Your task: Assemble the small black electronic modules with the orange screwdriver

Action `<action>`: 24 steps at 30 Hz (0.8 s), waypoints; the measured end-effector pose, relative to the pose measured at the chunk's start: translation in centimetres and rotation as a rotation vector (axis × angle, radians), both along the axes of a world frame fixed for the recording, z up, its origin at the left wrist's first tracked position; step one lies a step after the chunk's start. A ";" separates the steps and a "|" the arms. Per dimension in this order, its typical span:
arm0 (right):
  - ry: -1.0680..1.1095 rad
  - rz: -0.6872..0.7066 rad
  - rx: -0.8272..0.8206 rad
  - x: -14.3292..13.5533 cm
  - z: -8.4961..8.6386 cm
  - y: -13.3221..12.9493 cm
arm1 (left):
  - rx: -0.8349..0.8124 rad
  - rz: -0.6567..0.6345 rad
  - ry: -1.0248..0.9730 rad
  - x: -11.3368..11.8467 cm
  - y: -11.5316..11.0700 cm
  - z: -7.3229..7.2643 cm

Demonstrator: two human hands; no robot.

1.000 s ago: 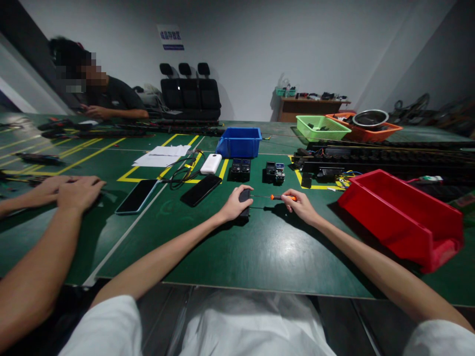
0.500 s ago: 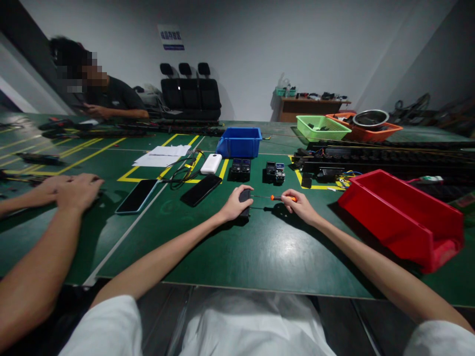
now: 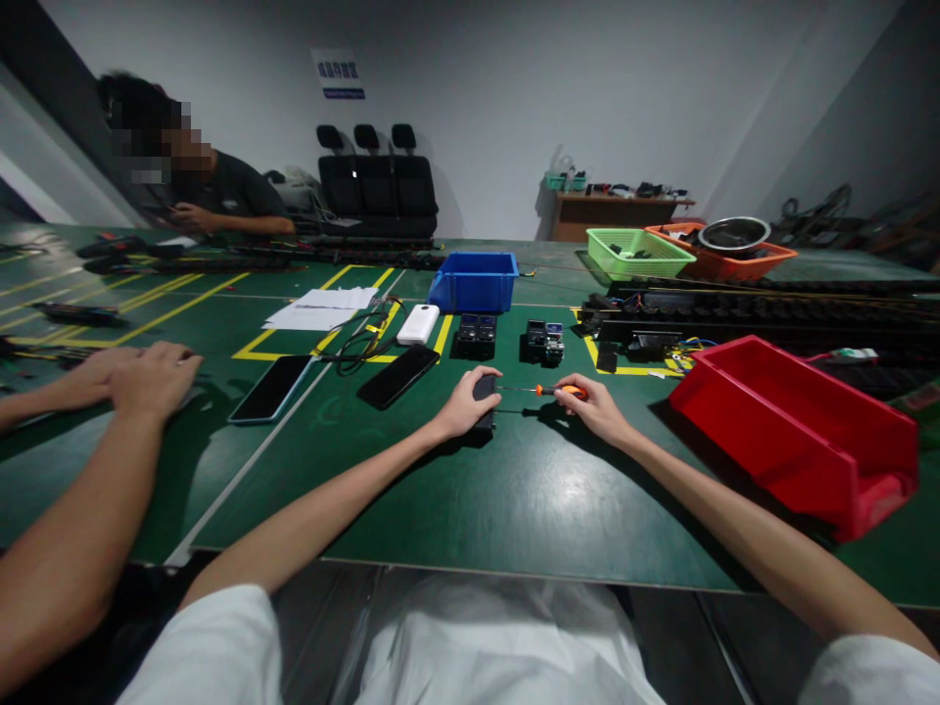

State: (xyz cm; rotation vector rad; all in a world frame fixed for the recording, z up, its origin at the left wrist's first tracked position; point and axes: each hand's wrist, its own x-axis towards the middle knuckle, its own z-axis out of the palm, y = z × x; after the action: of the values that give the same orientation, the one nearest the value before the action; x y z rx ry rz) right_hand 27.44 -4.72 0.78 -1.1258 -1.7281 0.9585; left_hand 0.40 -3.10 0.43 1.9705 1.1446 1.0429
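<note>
My left hand (image 3: 468, 403) is closed around a small black box-shaped device (image 3: 485, 390) on the green table, holding it on edge. Between the fingers of my right hand (image 3: 593, 403) is a screwdriver (image 3: 547, 391) with an orange and black handle. Its thin shaft points left, and the tip reaches the device's right side; the exact contact is too small to make out. Just beyond my hands sit a pair of black devices (image 3: 476, 336) and another pair of small devices (image 3: 544, 341), one with a lighter, metallic-looking part.
A red bin (image 3: 793, 431) stands to the right, a blue bin (image 3: 477, 282) behind. Two phones (image 3: 271, 389), a white power bank (image 3: 418, 325) and cables lie left of centre. Black rails (image 3: 734, 313) run along the right. Another person's hands (image 3: 151, 377) rest at the left.
My right hand has shifted very slightly on the screwdriver handle. My left hand and the black device stay in place.
</note>
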 end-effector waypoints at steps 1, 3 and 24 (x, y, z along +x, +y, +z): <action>0.002 0.004 -0.008 0.0 0.0 0.0 | 0.002 -0.001 0.000 0.0 0.0 0.0; 0.009 0.011 -0.024 0.0 0.1 0.0 | 0.007 -0.002 0.000 0.0 0.1 -0.1; 0.064 -0.088 -0.048 0.1 -0.5 0.5 | -0.007 0.004 0.000 0.0 -0.1 0.1</action>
State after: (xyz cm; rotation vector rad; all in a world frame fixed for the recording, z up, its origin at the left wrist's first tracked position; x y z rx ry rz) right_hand 27.56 -4.27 0.26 -1.1793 -1.5991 0.9754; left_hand 0.40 -3.20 0.53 1.9635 1.1516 1.0389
